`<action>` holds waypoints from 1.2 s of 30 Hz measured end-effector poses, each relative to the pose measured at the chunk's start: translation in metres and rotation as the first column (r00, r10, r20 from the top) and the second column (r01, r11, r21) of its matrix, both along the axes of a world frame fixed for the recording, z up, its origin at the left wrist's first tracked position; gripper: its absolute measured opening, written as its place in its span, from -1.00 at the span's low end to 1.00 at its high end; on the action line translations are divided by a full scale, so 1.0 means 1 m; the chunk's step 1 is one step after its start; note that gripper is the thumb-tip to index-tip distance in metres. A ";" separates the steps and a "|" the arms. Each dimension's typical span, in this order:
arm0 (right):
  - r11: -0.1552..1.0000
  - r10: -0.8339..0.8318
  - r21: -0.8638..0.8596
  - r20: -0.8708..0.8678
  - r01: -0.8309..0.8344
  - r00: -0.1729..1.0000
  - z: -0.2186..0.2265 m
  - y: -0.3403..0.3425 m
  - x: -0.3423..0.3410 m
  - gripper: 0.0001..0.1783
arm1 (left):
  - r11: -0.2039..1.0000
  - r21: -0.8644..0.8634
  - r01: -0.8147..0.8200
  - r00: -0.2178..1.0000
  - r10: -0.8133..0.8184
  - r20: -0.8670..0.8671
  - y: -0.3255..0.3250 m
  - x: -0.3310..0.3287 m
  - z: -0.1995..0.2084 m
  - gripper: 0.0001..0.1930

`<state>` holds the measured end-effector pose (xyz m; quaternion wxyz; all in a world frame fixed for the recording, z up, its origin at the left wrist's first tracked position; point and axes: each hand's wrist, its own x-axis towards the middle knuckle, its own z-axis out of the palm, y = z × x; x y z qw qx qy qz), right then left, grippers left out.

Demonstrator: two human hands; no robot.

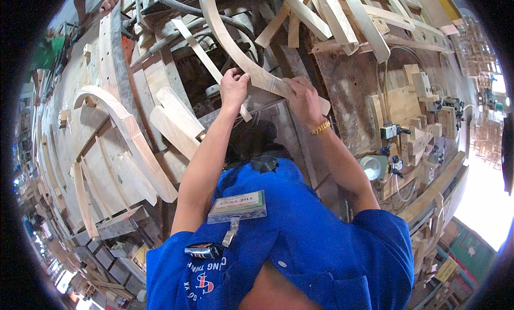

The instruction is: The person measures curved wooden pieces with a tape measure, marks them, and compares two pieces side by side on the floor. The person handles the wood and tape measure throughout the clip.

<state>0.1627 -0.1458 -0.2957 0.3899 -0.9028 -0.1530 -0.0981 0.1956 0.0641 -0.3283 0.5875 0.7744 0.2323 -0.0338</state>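
A long curved wooden piece (228, 45) sweeps down from the top edge and ends just past my right hand. My right hand (305, 100), with a gold bracelet at its wrist, is closed around it close to that end. At the piece's near edge, my left hand (234, 89) is closed, thumb and fingers pinching the wood. Dark pencil-like marks show on the surface between the two hands. A thin straight wooden strip (195, 47) runs beneath my left hand, its lower end showing beyond the wrist.
Several curved slats (342, 21) lie at the upper right. A wooden jig with clamps (412, 131) and a round light-coloured cup (370, 167) are on the right. On the left bench rests a curved wooden part (128, 129) beside short boards (174, 123). Another person's hand (111, 1) shows at upper left.
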 end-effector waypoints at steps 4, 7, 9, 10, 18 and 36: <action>0.993 0.063 -0.091 -0.138 -0.076 0.988 0.006 0.001 0.001 -0.74 | 0.995 0.093 0.038 0.999 -0.039 0.010 0.001 0.002 -0.001 -0.45; 0.989 0.122 -0.074 -0.046 -0.125 0.991 0.006 0.001 0.002 -0.73 | 0.998 0.063 0.029 0.999 -0.032 0.036 0.001 0.002 -0.004 -0.48; 0.996 0.078 -0.044 -0.093 -0.082 0.993 0.005 -0.002 0.009 -0.74 | 0.998 0.064 0.014 1.000 -0.016 0.025 0.001 0.002 -0.006 -0.50; 0.993 0.098 -0.056 -0.108 -0.104 0.989 0.004 -0.002 0.010 -0.75 | 0.997 0.071 0.007 0.998 -0.011 0.065 0.001 0.002 -0.007 -0.50; 0.994 0.110 0.020 -0.080 -0.108 0.991 0.007 -0.005 0.016 -0.78 | 0.995 0.096 0.030 0.999 -0.031 0.011 0.001 0.004 -0.006 -0.52; 0.915 -0.399 -0.097 -0.358 0.392 0.844 0.001 -0.092 0.056 -0.59 | 0.969 -0.226 -0.098 0.995 0.101 0.003 -0.007 0.007 0.029 -0.31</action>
